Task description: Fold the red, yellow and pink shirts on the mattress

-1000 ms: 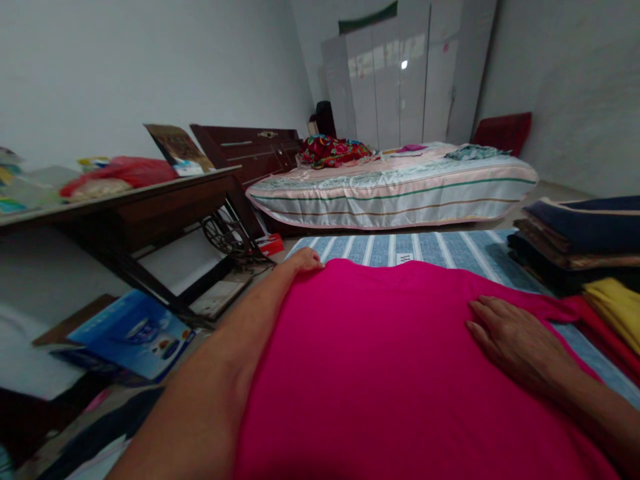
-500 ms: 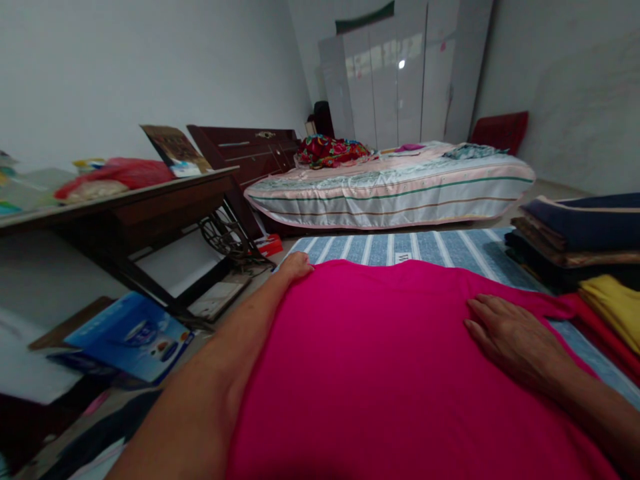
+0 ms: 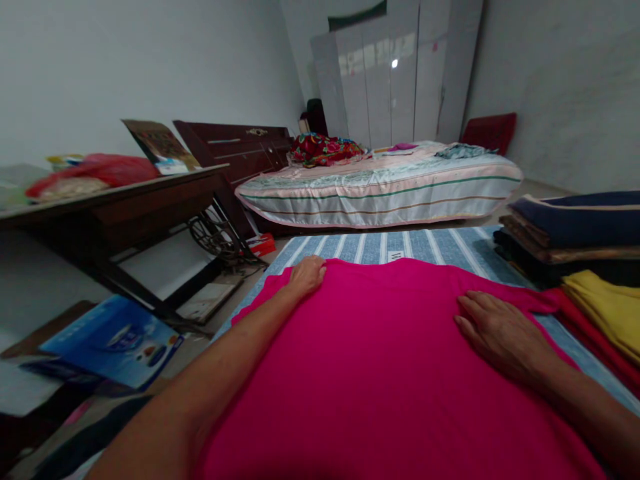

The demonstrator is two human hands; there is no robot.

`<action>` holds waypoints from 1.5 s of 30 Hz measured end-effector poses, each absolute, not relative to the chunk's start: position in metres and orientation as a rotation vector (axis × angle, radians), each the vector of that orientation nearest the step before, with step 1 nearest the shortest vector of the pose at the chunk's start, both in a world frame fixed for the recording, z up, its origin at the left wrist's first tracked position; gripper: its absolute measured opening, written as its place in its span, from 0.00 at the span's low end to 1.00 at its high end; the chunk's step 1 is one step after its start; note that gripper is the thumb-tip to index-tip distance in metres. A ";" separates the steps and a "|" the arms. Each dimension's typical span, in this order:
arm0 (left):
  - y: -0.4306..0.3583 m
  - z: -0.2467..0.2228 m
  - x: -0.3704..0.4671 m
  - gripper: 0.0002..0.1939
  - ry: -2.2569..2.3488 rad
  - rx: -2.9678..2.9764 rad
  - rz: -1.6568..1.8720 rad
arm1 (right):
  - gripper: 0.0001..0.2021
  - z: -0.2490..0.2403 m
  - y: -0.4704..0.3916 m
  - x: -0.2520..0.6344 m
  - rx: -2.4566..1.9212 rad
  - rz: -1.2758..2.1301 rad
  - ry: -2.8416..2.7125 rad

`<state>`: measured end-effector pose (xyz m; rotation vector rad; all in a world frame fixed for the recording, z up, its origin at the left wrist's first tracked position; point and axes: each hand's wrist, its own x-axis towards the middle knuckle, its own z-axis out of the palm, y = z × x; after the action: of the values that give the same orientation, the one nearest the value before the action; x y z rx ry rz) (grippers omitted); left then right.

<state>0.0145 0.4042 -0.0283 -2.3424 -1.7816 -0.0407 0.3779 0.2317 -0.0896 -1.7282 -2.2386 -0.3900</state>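
Observation:
A bright pink short-sleeved shirt lies spread out in front of me, its neckline at the far side. At its far left shoulder is my left hand, fingers curled closed on the fabric; the fingertips are partly hidden. The left sleeve lies out beyond that wrist. My right hand rests palm down on the right side of the shirt, fingers stretched out and holding nothing. Beneath the shirt is a blue-and-white striped cloth.
Folded dark clothes are stacked at the right, with a yellow folded garment and a red one nearer. A sewing-machine table and a blue box stand left. Beyond is a bed.
The left sleeve now shows spread out on the striped cloth. My left hand has shifted slightly right along the shoulder. My right hand stays on the shirt; the view has turned slightly.

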 end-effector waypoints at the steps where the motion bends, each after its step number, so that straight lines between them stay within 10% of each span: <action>1: 0.404 -0.031 0.016 0.14 -1.759 -2.384 -0.045 | 0.19 -0.089 0.232 0.378 -1.729 -0.385 -2.240; 45: 0.380 -0.051 0.187 0.22 -1.291 -2.980 -0.028 | 0.16 -0.072 0.233 0.373 -1.862 -0.171 -2.216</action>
<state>0.1871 0.3801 -0.0507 -2.9801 -1.2914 -0.0282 0.3729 0.2326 -0.0723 -1.8624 -2.2156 -0.1707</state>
